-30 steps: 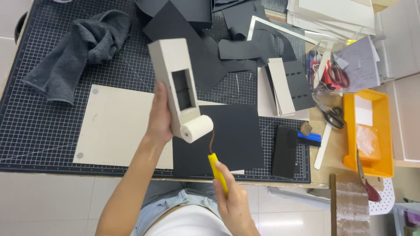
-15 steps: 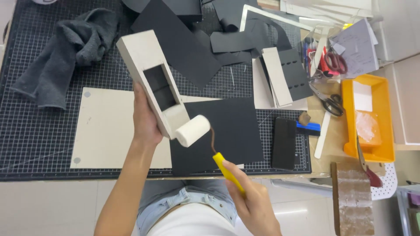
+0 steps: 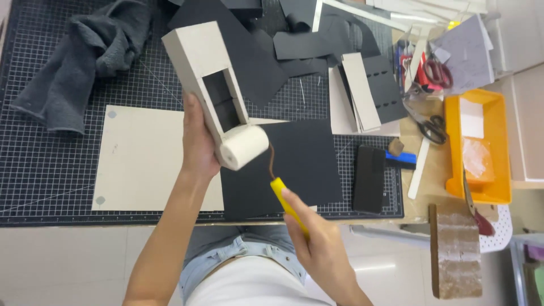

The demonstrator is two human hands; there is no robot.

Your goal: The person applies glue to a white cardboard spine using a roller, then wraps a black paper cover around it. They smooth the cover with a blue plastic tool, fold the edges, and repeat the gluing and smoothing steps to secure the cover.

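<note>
Two hands busy: my left hand (image 3: 198, 141) is wrapped around the near end of the grey box (image 3: 207, 85), fingers curled behind it, thumb side toward me, holding it tilted above the counter (image 3: 51, 170) with its far end leaning left and away. My right hand (image 3: 320, 243) is closed around the yellow handle of the roller (image 3: 243, 146), grip firm, index finger lying along the handle. Roller head is touching the box's near end, just below the rectangular cut-out.

Below the box lie a beige board (image 3: 147, 158) to the left and a black sheet (image 3: 300, 164) to the right, both flat on the cutting mat. Grey cloth (image 3: 85, 62) is far left, well apart. Black phone-like slab (image 3: 369, 178) sits right of the sheet. Orange tray (image 3: 476, 147) is far right, scissors (image 3: 433, 127) just beside it.

To do this step well, I judge: keep the box steady, left wrist locked, so the roller meets the face flat and not on an edge. Roll along the long side with even, light pressure. Keep the head off the cut-out rim so nothing gathers in the opening. Keep left fingers behind the face being rolled. Hold the box over the board, so drips miss the black sheet. I cannot tell whether the roller is loaded.
</note>
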